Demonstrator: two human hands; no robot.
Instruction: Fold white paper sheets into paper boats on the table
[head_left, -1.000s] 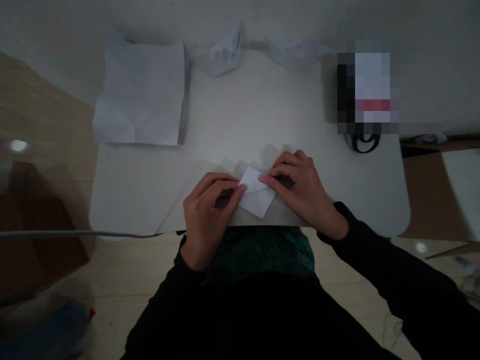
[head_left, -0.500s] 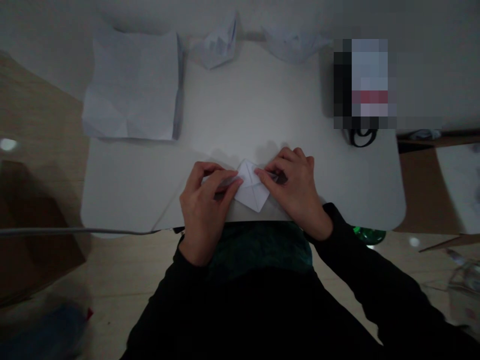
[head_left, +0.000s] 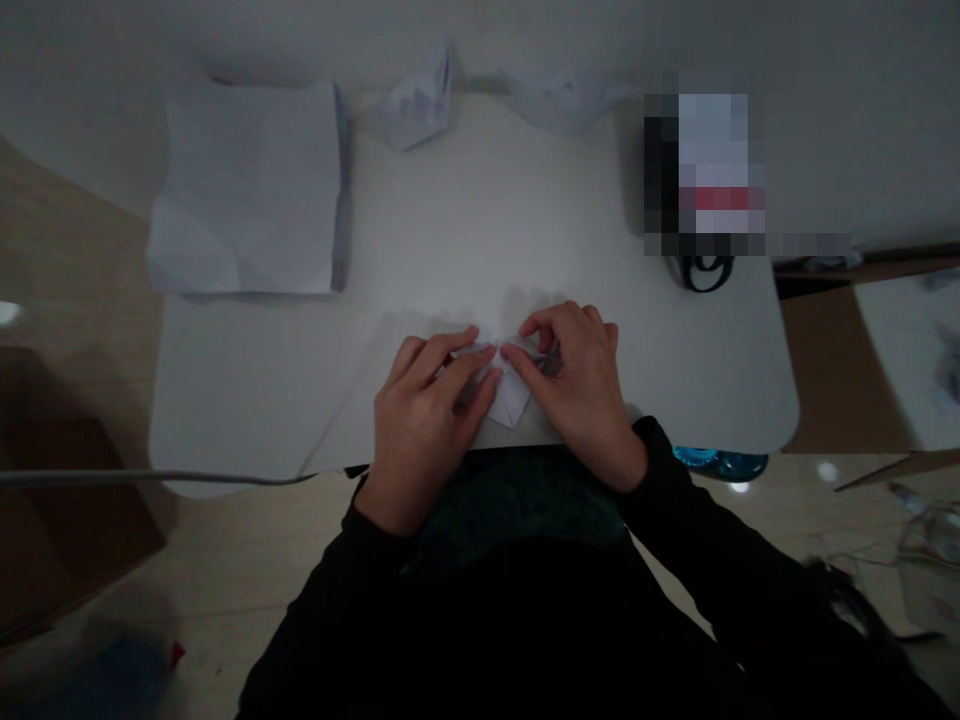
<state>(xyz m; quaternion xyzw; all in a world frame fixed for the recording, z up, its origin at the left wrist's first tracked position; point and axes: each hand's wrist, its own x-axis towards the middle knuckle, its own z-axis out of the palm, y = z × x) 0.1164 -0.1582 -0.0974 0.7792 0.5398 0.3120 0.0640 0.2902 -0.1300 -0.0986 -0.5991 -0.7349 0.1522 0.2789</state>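
A small folded white paper piece [head_left: 510, 400] lies near the front edge of the white table [head_left: 480, 230]. My left hand [head_left: 424, 420] presses on its left side with the fingers curled and the tips pinching the paper. On the paper's right side, my right hand [head_left: 577, 385] has its fingertips pinched on the top edge. The fingertips of both hands meet over the paper's middle and hide most of it.
A stack of creased white sheets [head_left: 247, 190] lies at the back left. Two folded paper figures [head_left: 416, 100] [head_left: 566, 95] stand at the far edge. A blurred dark object [head_left: 701, 175] sits at the back right. A flat white sheet [head_left: 352, 400] lies under my left hand.
Both hands have closed in over the folded paper until the fingertips meet. Less of the paper shows now than a second ago.
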